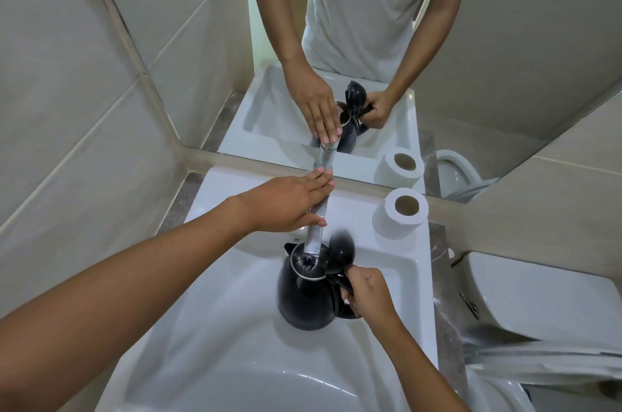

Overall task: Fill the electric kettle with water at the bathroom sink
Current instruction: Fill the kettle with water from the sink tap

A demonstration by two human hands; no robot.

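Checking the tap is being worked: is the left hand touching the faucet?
Touching. The head view shows the left hand resting flat on top of the faucet, fingers over it.

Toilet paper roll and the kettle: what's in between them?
In the head view, only bare white sink top lies between the toilet paper roll and the kettle. The kettle's open lid tips toward that side.

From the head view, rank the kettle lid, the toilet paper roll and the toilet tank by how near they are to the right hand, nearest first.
Measured from the right hand, which has its grip on the kettle handle:
1. Kettle lid: flipped open, just above and left of the hand.
2. Toilet paper roll: on the sink ledge, farther back by the mirror.
3. Toilet tank: off to the right, past the sink's edge.
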